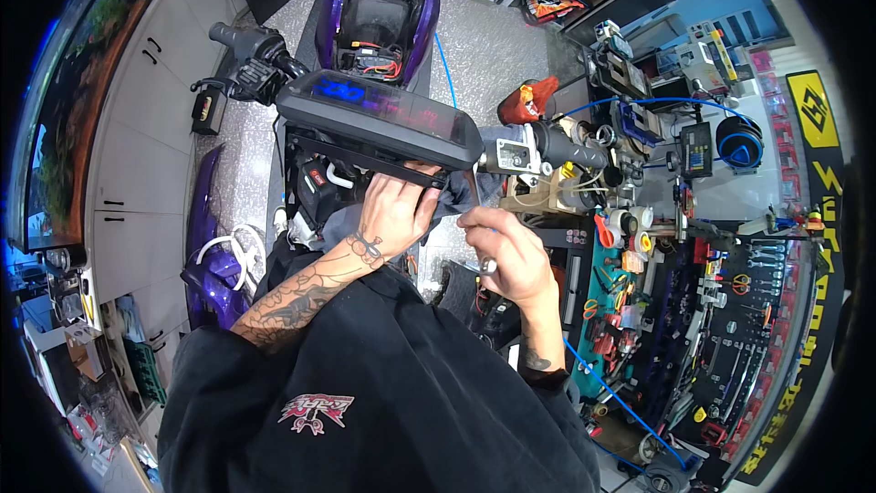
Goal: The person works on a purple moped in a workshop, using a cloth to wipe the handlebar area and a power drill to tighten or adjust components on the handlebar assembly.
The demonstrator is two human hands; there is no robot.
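Note:
A scooter's digital display unit (380, 123), lit in blue and red, lies across the handlebar in front of me. My left hand (398, 209) rests at its lower edge, with fingertips hidden under the black bracket (363, 163). Close to the display's right end, my right hand (506, 253) is closed around a slim metal hand tool (475, 186), whose rounded end shows below the fingers. The tool's tip is hard to make out. The left grip and switch cluster (256, 65) stick out at the upper left. On the right are a silver control housing (517, 156) and the black right grip (571, 147).
Purple scooter bodywork (328, 20) with exposed wiring stands ahead. Another purple panel (215, 281) lies at left beside a coiled white hose (250, 253). A crowded workbench and tool board (766, 287) run along the right, with a blue hose (616, 390) near the floor.

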